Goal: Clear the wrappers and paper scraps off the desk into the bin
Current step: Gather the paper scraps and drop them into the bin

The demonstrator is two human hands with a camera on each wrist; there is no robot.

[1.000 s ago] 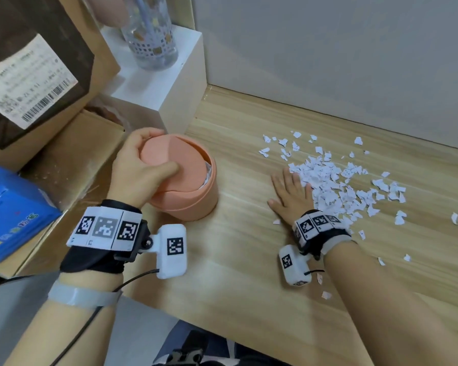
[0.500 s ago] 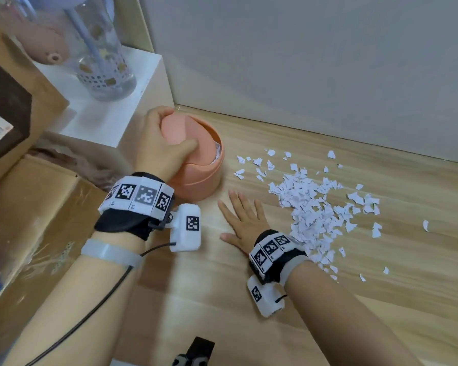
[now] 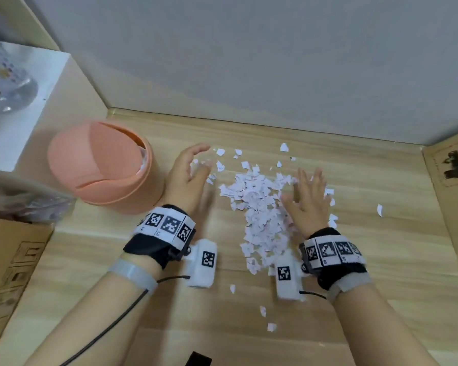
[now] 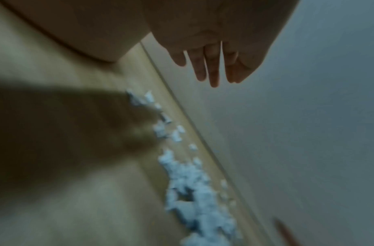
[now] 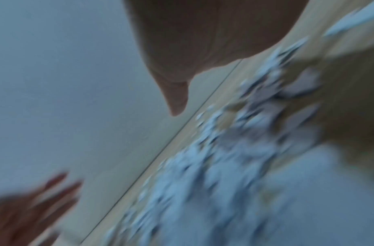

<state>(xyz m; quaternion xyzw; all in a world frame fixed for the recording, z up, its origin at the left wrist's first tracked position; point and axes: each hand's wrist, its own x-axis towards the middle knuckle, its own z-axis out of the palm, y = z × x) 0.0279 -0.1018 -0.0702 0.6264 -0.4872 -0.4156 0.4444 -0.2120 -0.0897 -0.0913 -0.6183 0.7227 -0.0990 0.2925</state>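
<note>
A heap of small white paper scraps lies on the wooden desk, with stray bits around it. My left hand is on the heap's left side, fingers loosely spread and holding nothing. My right hand is on the heap's right side, fingers straight and spread over the scraps. The pink bin with its swing lid stands just left of my left hand; white scraps show at the lid's gap. The wrist views are blurred: fingers extended above the scraps, and scraps below a fingertip.
A grey wall closes the back of the desk. A white block with a clear glass vessel stands behind the bin. Cardboard boxes flank the area at left and right. Loose scraps lie toward me.
My left hand has let go of the bin lid and moved right to the heap. My right hand has crossed from the heap's left to its right side. The scraps look more bunched together.
</note>
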